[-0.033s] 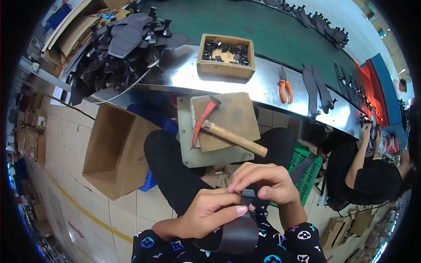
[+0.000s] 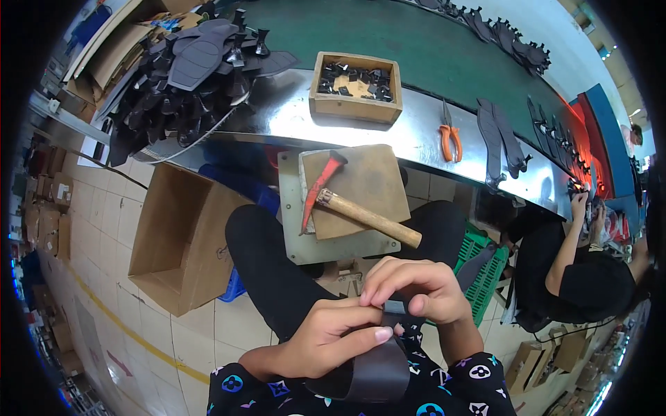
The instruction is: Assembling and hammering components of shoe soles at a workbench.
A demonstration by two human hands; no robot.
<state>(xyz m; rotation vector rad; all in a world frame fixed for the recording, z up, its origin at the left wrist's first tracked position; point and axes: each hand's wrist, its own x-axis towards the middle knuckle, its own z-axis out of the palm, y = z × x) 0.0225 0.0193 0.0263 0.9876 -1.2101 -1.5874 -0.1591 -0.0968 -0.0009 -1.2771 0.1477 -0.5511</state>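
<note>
Head view, looking down at two bare hands above the wearer's lap. I see the left hand (image 2: pixel 336 340) closed on a dark, glossy, curved piece (image 2: pixel 380 378), thumb pressed along its top and fingers hidden beneath. The piece is bent over in front of the patterned shirt. The right hand (image 2: pixel 423 288) is half curled at its upper end, thumb apart from the fingers, fingertips meeting the left hand's; I cannot tell whether it grips anything.

Between this picture and the one just before, I find no clear change in either hand, only a slight shift of the whole view. I judge the work is paused or moving very finely at that upper end.

Beyond the hands, a hammer (image 2: pixel 368 217) with a red head lies across a tan pad (image 2: pixel 381 173). On the metal bench edge stand a wooden box (image 2: pixel 356 108) of small black parts and orange-handled pliers (image 2: pixel 449 142).
</note>
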